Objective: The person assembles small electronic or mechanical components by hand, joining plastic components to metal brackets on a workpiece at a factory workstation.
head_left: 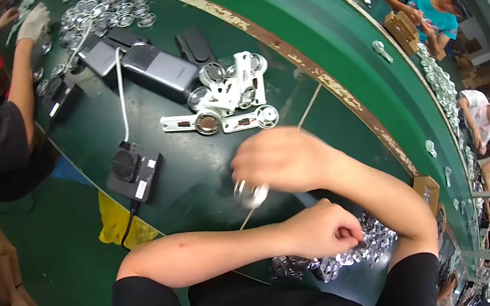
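My right hand (pixel 281 158) reaches across the table from the right, blurred by motion. Under its fingers is a round, shiny silver-and-white part (pixel 252 194), also blurred, which it seems to grip. Nearer my body, my left hand (pixel 326 230) is curled closed above a heap of small shiny metal pieces (pixel 376 241); whatever its fingers hold is hidden. Just beyond my right hand lie several white handheld-fan halves (pixel 244 120) with round ends, some showing a dark motor or silver ring.
Grey-black power banks (pixel 163 72) and a black boxy device (pixel 135 171) with cables sit left of the fan halves. Silver rings (pixel 104 11) are heaped at the far left, beside a co-worker's gloved hand (pixel 34 23). A green conveyor belt (pixel 328 29) runs beyond the table's worn edge.
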Demonstrator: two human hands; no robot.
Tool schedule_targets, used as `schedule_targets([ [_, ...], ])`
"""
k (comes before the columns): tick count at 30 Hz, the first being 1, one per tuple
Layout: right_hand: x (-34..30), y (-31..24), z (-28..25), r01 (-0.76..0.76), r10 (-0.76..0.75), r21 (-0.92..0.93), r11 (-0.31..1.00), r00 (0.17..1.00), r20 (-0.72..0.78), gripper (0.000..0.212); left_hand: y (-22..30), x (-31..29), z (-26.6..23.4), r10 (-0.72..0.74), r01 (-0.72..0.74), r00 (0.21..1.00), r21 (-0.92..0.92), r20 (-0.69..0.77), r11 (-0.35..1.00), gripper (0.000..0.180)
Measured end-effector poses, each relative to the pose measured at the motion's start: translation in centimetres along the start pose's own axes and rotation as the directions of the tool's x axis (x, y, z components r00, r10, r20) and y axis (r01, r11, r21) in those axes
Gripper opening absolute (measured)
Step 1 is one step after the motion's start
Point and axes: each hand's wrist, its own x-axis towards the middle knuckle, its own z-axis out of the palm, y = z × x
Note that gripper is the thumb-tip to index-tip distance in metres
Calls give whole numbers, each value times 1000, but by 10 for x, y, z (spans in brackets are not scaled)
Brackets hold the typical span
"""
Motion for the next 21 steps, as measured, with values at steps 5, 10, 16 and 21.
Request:
schedule_targets([
  [5, -61, -44, -78, -423, 912, 809, 408, 149, -382, 65, -6, 0, -14, -232, 191, 941, -181, -246, 965, 19],
  [10, -111, -119, -58, -309, 957, 908, 284, 29, -289, 58, -1, 10, -28, -375, 228, 870, -413, -321, 882, 16],
  [16, -105, -127, -30, -466, 957, 841, 276, 49, -287, 54, -8, 11, -23, -401, 258, 850, -395, -340, 882, 13],
  [21, -111, -126, -35, -453, 974, 866, 211, 28, -223, 53, -2, 14, -25, -442, 323, 854, -387, -275, 864, 17],
])
